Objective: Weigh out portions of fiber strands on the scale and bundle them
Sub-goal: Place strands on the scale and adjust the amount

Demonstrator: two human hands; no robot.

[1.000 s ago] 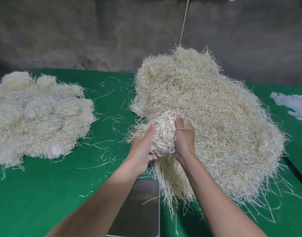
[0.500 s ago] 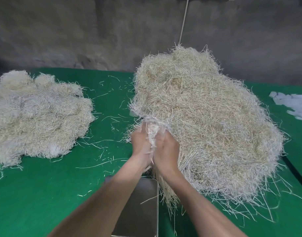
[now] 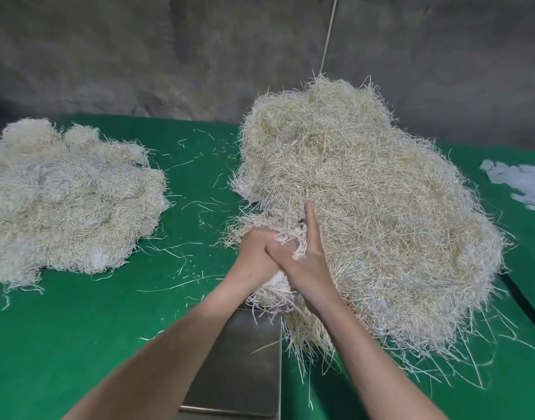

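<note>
Two hands, left hand (image 3: 254, 256) and right hand (image 3: 302, 259), seemingly clamp a pale, frayed fiber bundle (image 3: 286, 237).

Person, head view: two bare forearms enter from the near edge. Left hand (image 3: 255, 256) and right hand (image 3: 302, 262): no gloves, sleeves or wristbands visible. Fingers (image 3: 309, 213) apparently without rings, though partly hidden. Clothing above the elbows: out of view.

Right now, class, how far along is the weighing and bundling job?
Seemingly done: the pale fibre heap on the left. In hand: both hands, left hand and right hand, squeeze a small white strand bundle. Left: the big straw-coloured pile; the steel scale pan is nearly bare.
</note>
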